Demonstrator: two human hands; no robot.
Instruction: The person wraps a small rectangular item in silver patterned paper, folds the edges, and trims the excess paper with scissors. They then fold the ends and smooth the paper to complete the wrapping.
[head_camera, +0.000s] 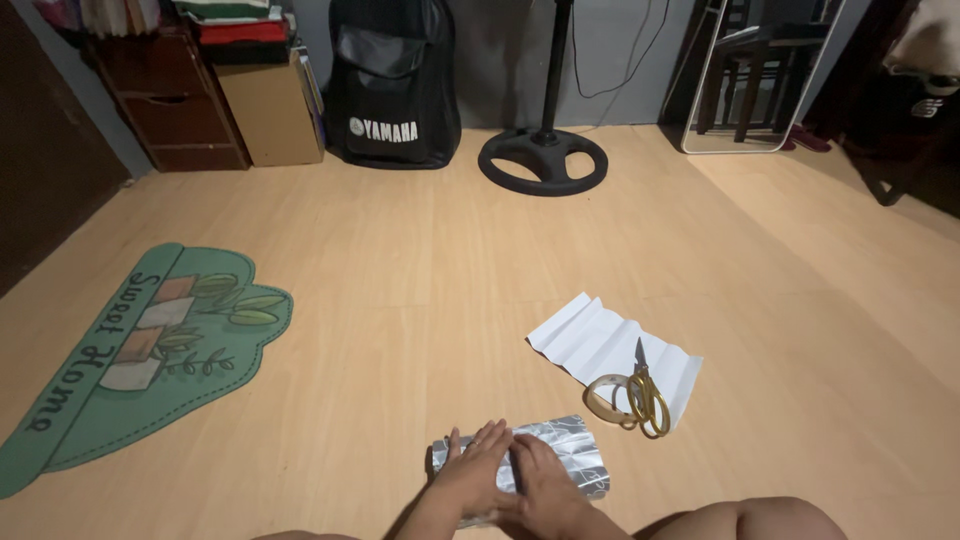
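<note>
shiny, crinkled silver foil sheet (560, 455); matt white creased paper (610, 345); glossy gold metal scissors (645, 398); smooth pale wood-look floor (420, 250); matt green mat (130, 350).

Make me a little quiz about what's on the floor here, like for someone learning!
1. True or false: both hands press on the silver sheet.
2. What lies on the creased white paper? A) scissors B) a cup C) a book
3. Which side of the hands is the green mat on?

Key
1. True
2. A: gold scissors, beside a tape roll
3. Left
</note>
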